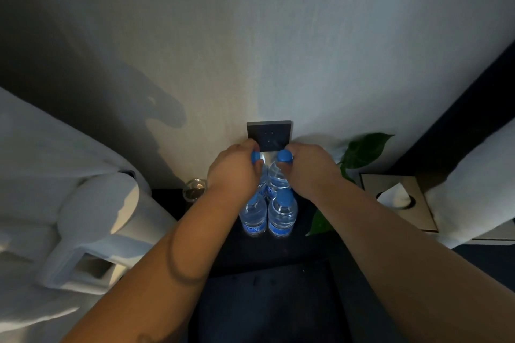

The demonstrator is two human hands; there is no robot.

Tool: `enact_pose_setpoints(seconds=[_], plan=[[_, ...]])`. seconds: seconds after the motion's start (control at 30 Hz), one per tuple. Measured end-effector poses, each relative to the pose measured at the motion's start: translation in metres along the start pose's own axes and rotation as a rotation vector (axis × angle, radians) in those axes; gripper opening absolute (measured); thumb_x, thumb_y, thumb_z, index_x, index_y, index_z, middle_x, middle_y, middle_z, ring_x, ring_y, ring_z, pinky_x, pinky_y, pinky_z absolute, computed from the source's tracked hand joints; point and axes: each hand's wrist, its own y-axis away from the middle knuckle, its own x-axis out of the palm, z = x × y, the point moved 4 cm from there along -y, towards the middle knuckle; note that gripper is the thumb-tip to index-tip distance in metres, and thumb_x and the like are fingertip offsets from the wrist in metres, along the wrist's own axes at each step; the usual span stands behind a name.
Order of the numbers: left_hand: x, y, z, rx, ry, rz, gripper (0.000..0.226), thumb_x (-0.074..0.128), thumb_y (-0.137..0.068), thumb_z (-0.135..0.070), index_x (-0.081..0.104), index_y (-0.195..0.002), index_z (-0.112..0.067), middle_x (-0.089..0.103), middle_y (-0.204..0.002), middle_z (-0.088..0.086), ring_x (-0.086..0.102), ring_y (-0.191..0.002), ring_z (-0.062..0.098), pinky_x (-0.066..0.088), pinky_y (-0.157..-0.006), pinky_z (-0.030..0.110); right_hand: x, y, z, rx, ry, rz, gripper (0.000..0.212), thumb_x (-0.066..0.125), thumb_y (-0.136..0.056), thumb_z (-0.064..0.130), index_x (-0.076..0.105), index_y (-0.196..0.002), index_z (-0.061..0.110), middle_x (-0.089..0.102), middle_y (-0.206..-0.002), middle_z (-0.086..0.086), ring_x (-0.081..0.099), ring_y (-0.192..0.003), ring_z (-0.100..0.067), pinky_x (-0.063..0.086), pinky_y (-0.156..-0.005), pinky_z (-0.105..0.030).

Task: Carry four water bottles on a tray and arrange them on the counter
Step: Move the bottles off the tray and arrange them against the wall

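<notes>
Several clear water bottles with blue caps stand packed together on a dark counter (312,242) against the wall. My left hand (232,172) grips the neck and cap of the back left bottle (255,157). My right hand (309,170) grips the neck of the back right bottle (278,175). The front left bottle (253,216) and the front right bottle (282,216) stand upright and untouched just in front of my hands. A dark tray (267,301) lies below them near my body, hard to make out in the dim light.
A dark wall socket plate (269,133) sits right behind the bottles. A small glass (195,189) stands to the left, green plant leaves (362,150) and a tissue box (398,200) to the right. White bedding (55,203) fills the left side.
</notes>
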Motion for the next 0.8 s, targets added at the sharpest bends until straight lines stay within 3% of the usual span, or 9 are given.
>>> enact_pose_setpoints(seconds=[0.23, 0.33, 0.6, 0.8], plan=[[-0.004, -0.002, 0.006, -0.232, -0.022, -0.012, 0.034, 0.068, -0.089, -0.048, 0.066, -0.110, -0.021, 0.070, -0.096, 0.003, 0.064, -0.083, 0.022, 0.049, -0.066, 0.030, 0.003, -0.004, 0.012, 0.009, 0.202, 0.057, 0.016, 0.060, -0.100, 0.036, 0.062, -0.097, 0.021, 0.056, -0.090, 0.002, 0.056, -0.085, -0.017, 0.041, -0.070, -0.029], [-0.005, -0.006, 0.006, -0.196, 0.033, 0.029, 0.027, 0.072, -0.088, -0.039, 0.068, -0.106, -0.020, 0.069, -0.091, 0.002, 0.062, -0.080, 0.021, 0.043, -0.063, 0.028, 0.000, -0.006, 0.012, 0.032, 0.223, 0.076, 0.014, 0.063, -0.099, 0.034, 0.059, -0.095, 0.021, 0.059, -0.094, 0.000, 0.058, -0.087, -0.018, 0.041, -0.070, -0.029], [-0.015, -0.005, 0.010, -0.124, 0.081, 0.090, 0.019, 0.071, -0.085, -0.022, 0.072, -0.104, -0.021, 0.070, -0.092, 0.000, 0.061, -0.078, 0.019, 0.051, -0.065, 0.030, 0.000, -0.005, 0.014, 0.060, 0.268, 0.066, 0.013, 0.064, -0.100, 0.032, 0.066, -0.104, 0.020, 0.057, -0.092, 0.002, 0.054, -0.082, -0.017, 0.043, -0.069, -0.030], [-0.015, -0.003, 0.003, -0.142, 0.085, 0.041, 0.022, 0.075, -0.083, -0.039, 0.068, -0.098, -0.024, 0.064, -0.082, -0.008, 0.059, -0.073, 0.015, 0.046, -0.060, 0.026, -0.001, -0.008, 0.012, 0.063, 0.285, 0.098, 0.015, 0.067, -0.098, 0.028, 0.067, -0.111, 0.020, 0.068, -0.106, -0.001, 0.064, -0.093, -0.019, 0.048, -0.072, -0.030]])
